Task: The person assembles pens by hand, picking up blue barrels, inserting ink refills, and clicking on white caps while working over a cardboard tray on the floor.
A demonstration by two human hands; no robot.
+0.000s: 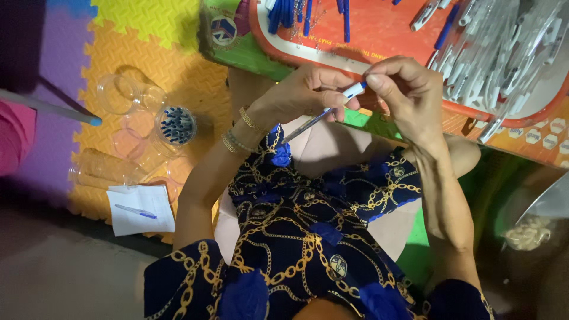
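My left hand (299, 95) grips a slim clear pen (320, 116) with a blue tip pointing down toward my lap. My right hand (406, 89) pinches the pen's white upper end (354, 90) between thumb and forefinger. Both hands meet just in front of a red oval tray (379, 35) on a low table. The tray holds several loose blue refills (287, 12) and a heap of clear and white pen barrels (498, 53). Gold bracelets circle my left wrist (240, 133).
On the foam floor mat at left stand several clear plastic cups; one cup (176, 125) is filled with blue pen caps. A white paper (141, 208) with a blue pen on it lies below them. A blue-tipped stick (47, 108) lies at far left.
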